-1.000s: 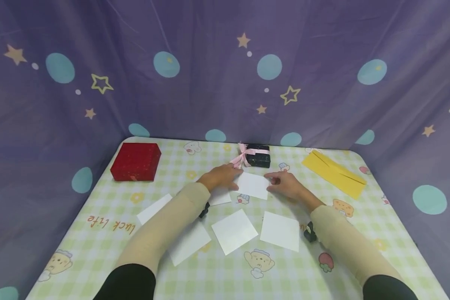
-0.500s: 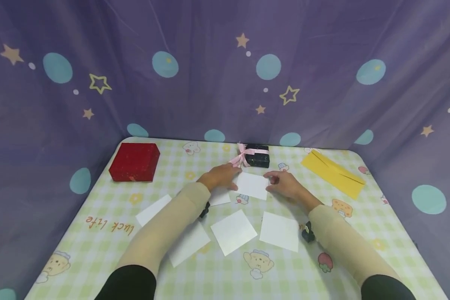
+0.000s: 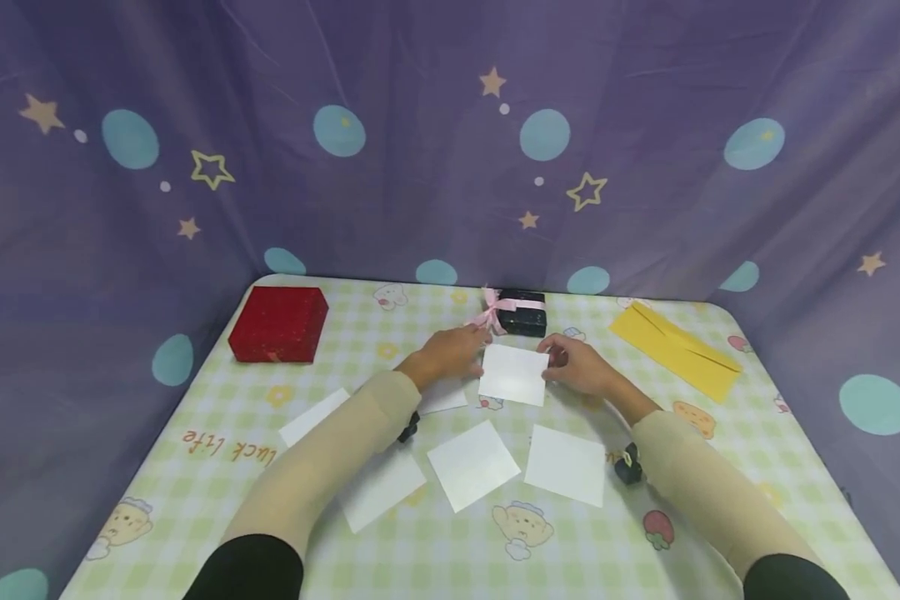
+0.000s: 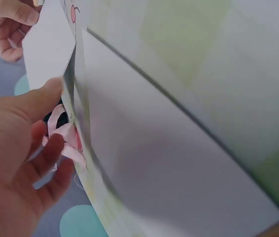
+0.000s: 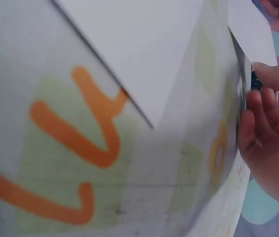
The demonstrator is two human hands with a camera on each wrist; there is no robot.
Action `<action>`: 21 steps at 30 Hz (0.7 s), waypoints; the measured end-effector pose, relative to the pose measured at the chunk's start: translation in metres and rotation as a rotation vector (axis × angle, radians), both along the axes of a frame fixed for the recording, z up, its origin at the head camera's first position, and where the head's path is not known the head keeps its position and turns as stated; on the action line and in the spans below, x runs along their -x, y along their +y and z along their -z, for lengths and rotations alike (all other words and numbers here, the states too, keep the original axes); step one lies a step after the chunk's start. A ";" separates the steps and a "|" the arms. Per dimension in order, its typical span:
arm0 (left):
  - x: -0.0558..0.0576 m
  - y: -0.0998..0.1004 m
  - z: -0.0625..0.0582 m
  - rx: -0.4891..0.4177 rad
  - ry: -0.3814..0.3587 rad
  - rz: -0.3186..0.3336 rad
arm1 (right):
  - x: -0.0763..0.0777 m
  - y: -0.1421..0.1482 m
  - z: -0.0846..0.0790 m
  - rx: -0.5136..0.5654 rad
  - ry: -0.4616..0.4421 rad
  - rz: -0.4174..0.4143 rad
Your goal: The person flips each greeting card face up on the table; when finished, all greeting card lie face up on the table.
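Note:
A white square card lies between my two hands toward the back of the table. My left hand pinches its left edge, the thumb on the near corner in the left wrist view. At the right edge, my right hand pinches it with thumb and fingers. The wrist views show the card raised off the cloth. Just behind it sits a small black gift box with a pink ribbon bow. Another white card is partly hidden under my left wrist.
Several more white cards lie nearer, among them one in the middle and one at right; my left forearm covers parts of others. A red box stands at back left, a yellow envelope at back right. A purple curtain hangs behind.
The card between both hands has come slightly nearer and its face shows more squarely. The hands stay at its edges. The head view has shifted a little.

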State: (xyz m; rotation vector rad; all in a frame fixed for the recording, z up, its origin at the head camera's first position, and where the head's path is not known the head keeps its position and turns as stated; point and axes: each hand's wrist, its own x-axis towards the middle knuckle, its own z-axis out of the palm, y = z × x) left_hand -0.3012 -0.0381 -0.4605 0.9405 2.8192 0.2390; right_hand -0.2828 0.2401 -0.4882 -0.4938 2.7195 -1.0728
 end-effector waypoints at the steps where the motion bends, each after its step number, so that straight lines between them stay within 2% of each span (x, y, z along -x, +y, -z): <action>1: 0.000 0.000 0.000 -0.020 0.030 0.002 | -0.001 0.001 -0.001 0.017 -0.006 -0.004; 6: -0.001 -0.003 -0.002 -0.135 0.137 0.002 | -0.005 0.007 -0.004 0.081 -0.002 0.021; 10: -0.004 -0.009 -0.004 -0.236 0.161 0.004 | -0.009 0.009 -0.006 0.111 0.020 0.083; 13: -0.008 -0.010 -0.008 -0.287 0.170 0.009 | -0.012 0.011 -0.008 0.207 -0.007 0.106; 17: -0.012 -0.011 -0.015 -0.338 0.162 0.007 | -0.014 0.013 -0.009 0.344 -0.060 0.064; 21: -0.015 -0.012 -0.016 -0.373 0.125 0.014 | -0.016 0.017 -0.007 0.400 -0.105 0.000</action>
